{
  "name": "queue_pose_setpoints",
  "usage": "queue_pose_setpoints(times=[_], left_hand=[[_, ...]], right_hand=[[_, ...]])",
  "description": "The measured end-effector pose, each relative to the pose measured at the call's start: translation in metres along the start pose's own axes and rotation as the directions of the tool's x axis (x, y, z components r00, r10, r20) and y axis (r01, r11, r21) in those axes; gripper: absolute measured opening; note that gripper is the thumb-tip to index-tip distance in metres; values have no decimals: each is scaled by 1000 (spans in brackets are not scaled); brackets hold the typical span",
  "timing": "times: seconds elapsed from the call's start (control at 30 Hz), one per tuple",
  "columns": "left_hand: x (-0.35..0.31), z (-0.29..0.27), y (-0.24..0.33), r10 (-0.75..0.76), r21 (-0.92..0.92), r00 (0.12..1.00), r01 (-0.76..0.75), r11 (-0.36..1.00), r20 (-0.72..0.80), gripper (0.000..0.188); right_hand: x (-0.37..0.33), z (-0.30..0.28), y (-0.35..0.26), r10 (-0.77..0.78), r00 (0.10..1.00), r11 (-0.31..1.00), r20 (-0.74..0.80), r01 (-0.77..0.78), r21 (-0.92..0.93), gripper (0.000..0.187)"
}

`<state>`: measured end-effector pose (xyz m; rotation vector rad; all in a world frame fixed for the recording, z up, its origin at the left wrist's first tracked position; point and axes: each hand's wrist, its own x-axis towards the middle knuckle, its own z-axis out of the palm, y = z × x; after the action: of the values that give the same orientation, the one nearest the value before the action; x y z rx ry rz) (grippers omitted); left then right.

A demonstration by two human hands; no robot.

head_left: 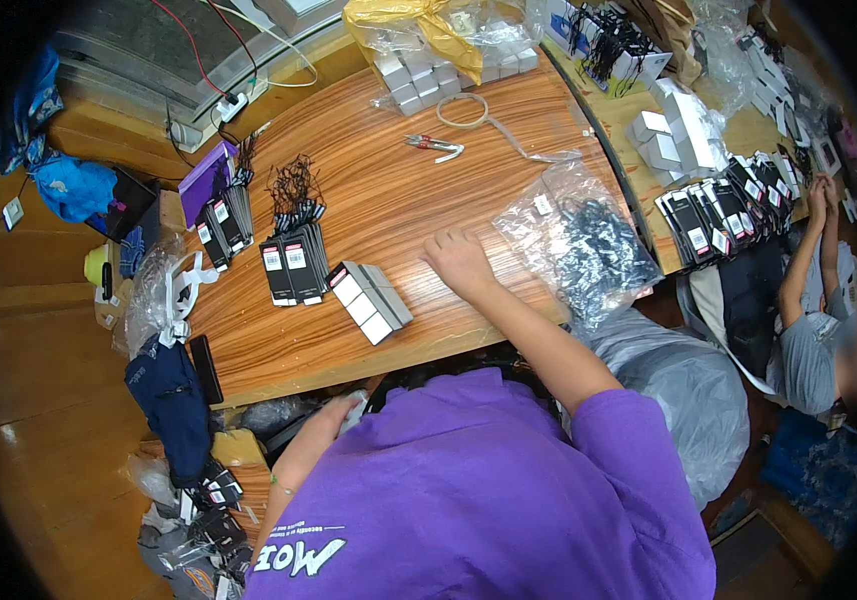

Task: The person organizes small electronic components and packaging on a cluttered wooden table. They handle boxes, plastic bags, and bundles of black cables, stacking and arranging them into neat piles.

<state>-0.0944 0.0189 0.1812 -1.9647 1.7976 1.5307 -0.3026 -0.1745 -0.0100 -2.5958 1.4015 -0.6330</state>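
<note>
My right hand [458, 262] rests on the wooden table [378, 190], fingers apart and holding nothing. Left of it stands a block of small white and grey boxes [372, 302]. Further left lies a stack of black packaged cards [294, 264] with white labels and black cords bunched at its far end. To the right of my right hand is a clear plastic bag [603, 250] filled with black cords. My left hand [331, 418] is low, below the table's front edge, beside something whitish. Its fingers are mostly hidden, so its grip does not show.
Red-handled pliers [432, 144] and a tape ring [462, 111] lie farther back. Small boxes [418, 85] under a yellow bag stand at the far edge. More black packs [225, 222] sit left. At a side table [660, 225], another person's hands [821, 195] are near goods.
</note>
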Motion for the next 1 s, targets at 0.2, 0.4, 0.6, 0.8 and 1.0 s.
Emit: queue_pose_setpoints(times=[0.2, 0.4, 0.6, 0.8, 1.0], left_hand=[[91, 58, 60, 386, -915, 916, -247, 318, -113, 42], [164, 68, 93, 267, -882, 964, 131, -453, 6, 47], [211, 84, 95, 36, -793, 999, 44, -607, 28, 17], [197, 80, 103, 412, -707, 898, 390, -589, 153, 34], [193, 67, 108, 386, -783, 921, 270, -560, 42, 36]], right_hand=[[2, -16, -2, 318, 948, 813, -33, -254, 524, 27], [-21, -126, -22, 15, 993, 819, -118, 56, 572, 22], [-25, -146, 11, 70, 977, 765, -201, 77, 640, 20], [-3, -115, 128, 206, 960, 933, -192, -134, 333, 12], [-6, -114, 161, 306, 949, 799, -73, -214, 562, 11]])
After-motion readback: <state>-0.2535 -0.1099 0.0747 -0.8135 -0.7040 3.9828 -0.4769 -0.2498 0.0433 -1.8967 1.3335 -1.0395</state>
